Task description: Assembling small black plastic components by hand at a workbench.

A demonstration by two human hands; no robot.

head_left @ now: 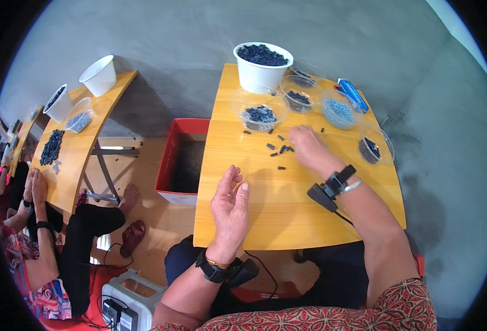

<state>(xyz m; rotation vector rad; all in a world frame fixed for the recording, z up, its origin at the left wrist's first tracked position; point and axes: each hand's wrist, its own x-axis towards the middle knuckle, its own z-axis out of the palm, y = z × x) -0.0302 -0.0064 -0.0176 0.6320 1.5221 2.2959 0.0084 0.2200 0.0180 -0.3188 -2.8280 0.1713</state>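
My left hand (231,208) is held above the near left of the yellow wooden table (271,220), palm turned inward, thumb apart from the fingers, nothing visible in it. Farther in, my right hand (310,148) reaches down beside several loose small black tube-like pieces (283,149), its fingers bent together. Its fingertips are hidden, so what they hold does not show. Just beyond lie a clear bowl (260,116) of dark and silvery-blue pieces, another clear bowl (298,99) with black pieces, and a clear tub (340,112) of light blue pieces.
A white bucket (263,74) full of black pieces stands at the back. At the right are a blue box (353,95) and a tilted clear cup (371,149). A red bin (169,160) sits left of the table. A co-worker's hands (35,187) rest at another table (78,160).
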